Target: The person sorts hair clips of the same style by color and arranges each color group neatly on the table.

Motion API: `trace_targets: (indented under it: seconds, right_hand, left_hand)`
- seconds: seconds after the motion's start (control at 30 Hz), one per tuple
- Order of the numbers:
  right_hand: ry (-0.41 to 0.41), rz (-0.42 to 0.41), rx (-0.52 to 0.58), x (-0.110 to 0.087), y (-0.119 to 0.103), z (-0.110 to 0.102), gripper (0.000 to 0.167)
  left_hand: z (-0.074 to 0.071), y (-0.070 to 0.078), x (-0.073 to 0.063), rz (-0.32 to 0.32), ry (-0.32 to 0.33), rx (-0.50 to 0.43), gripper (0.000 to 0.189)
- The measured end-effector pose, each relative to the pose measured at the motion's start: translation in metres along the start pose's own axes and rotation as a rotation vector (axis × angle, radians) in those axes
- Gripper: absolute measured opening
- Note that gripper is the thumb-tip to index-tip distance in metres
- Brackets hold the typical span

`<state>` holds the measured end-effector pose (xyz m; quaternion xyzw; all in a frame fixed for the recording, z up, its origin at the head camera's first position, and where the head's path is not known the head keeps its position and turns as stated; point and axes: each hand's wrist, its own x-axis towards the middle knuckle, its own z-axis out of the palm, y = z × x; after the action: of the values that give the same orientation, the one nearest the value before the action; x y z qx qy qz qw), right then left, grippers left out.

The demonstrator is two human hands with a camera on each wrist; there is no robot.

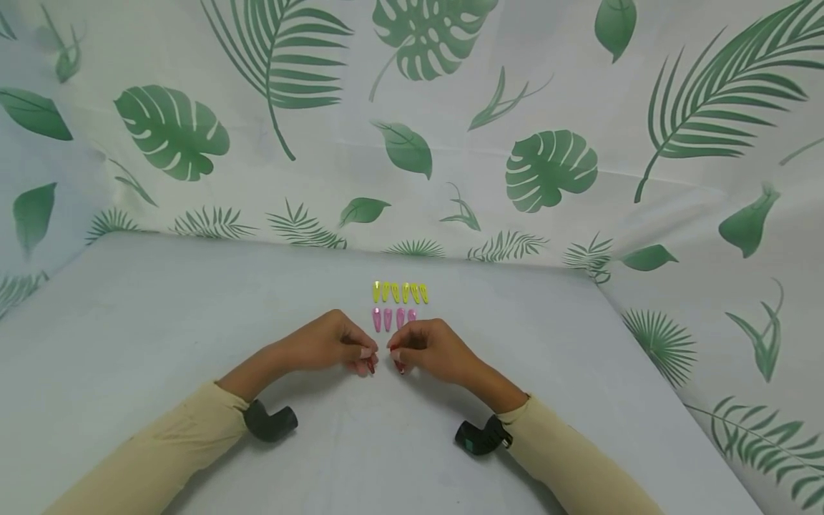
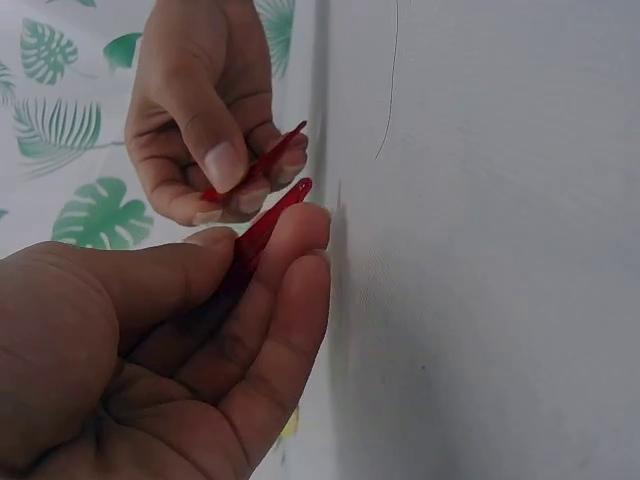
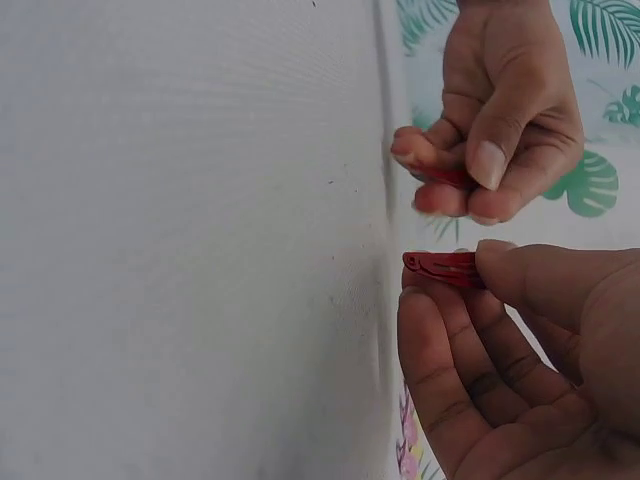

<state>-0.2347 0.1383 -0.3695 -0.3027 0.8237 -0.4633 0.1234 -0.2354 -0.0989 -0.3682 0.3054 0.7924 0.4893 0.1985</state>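
My left hand (image 1: 337, 347) pinches a red snap hair clip (image 2: 255, 235) between thumb and fingers, its narrow tip pointing out past the fingertips. Facing it, my right hand (image 1: 434, 350) grips a second red snap hair clip (image 3: 440, 268) the same way, with part of it covered by the thumb. The two hands are close together over the table, a small gap between them. Just beyond them lies a row of pink hair clips (image 1: 388, 319), its right end partly behind the right hand. Farther back is a row of yellow hair clips (image 1: 395, 292).
The pale table (image 1: 193, 300) reaches back to a white cloth backdrop (image 1: 450, 157) printed with green leaves. A black wrist device (image 1: 270, 422) sits at the left sleeve, and another black wrist device (image 1: 479, 436) at the right.
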Motion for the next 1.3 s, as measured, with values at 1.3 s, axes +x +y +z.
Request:
trace_targets:
  seconds: [1.3]
  right_hand:
    - [0.115,0.065,0.0,0.013,0.006,0.0,0.011]
  left_hand:
    - [0.005,0.003,0.029,-0.033,0.099,0.244,0.018]
